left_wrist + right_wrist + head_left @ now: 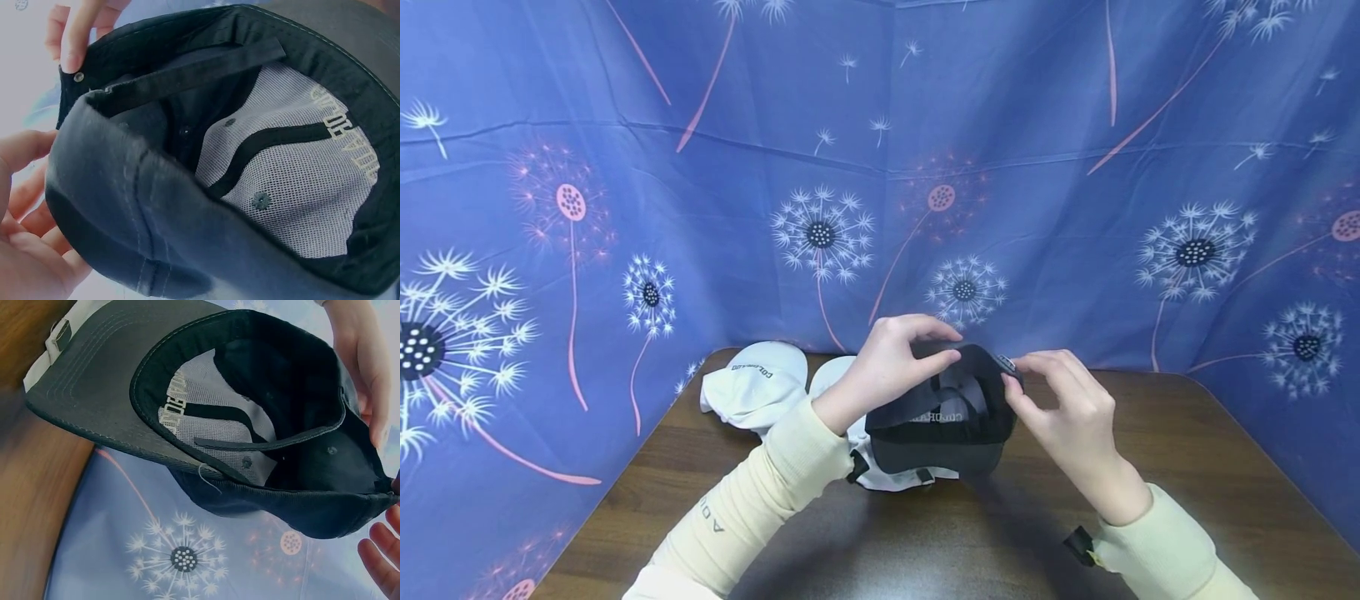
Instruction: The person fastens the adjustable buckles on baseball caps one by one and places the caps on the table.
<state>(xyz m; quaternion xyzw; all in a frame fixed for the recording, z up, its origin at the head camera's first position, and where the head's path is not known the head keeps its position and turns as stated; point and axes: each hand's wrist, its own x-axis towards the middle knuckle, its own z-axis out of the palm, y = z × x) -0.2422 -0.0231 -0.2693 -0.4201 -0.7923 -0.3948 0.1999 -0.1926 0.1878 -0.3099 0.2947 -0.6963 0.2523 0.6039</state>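
A dark cap (936, 458) is held up, its hollow facing me and brim low. Lettering and pale mesh show inside it in the left wrist view (294, 181). My left hand (887, 362) grips the back edge, thumb at the rim and the other fingers behind the fabric (37, 250). My right hand (1071, 412) pinches the other side of the rear opening between thumb and index finger, by a small metal snap (79, 77). Across the hollow lies a loose dark strap (269, 446), its tip free.
One white cap with lettering (760, 383) lies at the back left of the wooden table (1165, 450). Another white cap (827, 375) is partly behind the dark cap and my left arm. A blue curtain with dandelion prints (1045, 208) hangs behind the table.
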